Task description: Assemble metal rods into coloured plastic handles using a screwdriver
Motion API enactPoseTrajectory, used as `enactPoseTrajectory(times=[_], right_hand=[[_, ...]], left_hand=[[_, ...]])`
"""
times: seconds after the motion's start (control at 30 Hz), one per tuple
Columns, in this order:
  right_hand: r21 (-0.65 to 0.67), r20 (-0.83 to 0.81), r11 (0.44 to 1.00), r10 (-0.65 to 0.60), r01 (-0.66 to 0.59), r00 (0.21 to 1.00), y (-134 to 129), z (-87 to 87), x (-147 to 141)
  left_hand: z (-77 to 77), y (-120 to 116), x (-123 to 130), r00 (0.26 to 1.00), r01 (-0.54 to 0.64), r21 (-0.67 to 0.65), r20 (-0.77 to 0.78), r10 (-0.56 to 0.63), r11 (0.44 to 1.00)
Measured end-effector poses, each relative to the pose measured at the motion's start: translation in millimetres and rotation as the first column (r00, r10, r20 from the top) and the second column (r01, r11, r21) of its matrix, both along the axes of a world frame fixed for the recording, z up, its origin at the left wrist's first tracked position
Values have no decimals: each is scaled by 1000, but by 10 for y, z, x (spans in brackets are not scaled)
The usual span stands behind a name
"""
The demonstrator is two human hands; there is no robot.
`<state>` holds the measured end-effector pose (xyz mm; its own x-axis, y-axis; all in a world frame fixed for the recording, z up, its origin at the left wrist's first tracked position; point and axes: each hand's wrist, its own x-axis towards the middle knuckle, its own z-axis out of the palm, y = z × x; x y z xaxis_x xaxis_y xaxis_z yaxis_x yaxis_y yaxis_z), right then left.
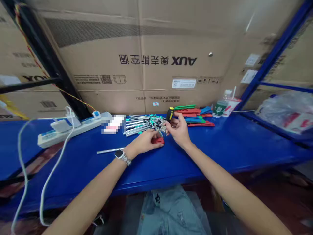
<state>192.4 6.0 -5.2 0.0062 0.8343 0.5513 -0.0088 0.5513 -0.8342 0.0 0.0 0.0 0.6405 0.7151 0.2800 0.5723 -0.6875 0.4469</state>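
Note:
My left hand is closed round a red plastic piece, low over the front of the pile. In my right hand is a screwdriver with a yellow and black handle, its handle upward. The fingertips of that hand are close to small metal pieces, and I cannot make out the screwdriver's tip. Just behind both hands lies a heap of silver metal rods with teal and black parts. One single silver rod lies apart, near my left wrist.
Red, blue and green plastic pieces are stacked to the right. Beyond them stand a bottle and a carton with a straw. A white power strip with cables is at left. Cardboard walls the back of the blue table.

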Motion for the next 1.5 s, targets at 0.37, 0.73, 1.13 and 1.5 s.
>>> enactPoseTrajectory(times=[0.37,0.73,1.13,1.5], right_hand=[[40,166,998,-45,39,985,-74,63,41],[50,259,998,-35,23,965,-123,109,86],[12,232,999,45,-49,972,-133,108,45],[-135,73,991,21,-11,997,-120,134,-107]], left_hand=[[-31,8,9,1000,-8,-13,6,8,1000],[-46,19,2,1000,6,-12,23,-5,1000],[-44,11,1,999,6,-8,35,-6,1000],[-43,6,26,998,20,-29,54,-18,999]])
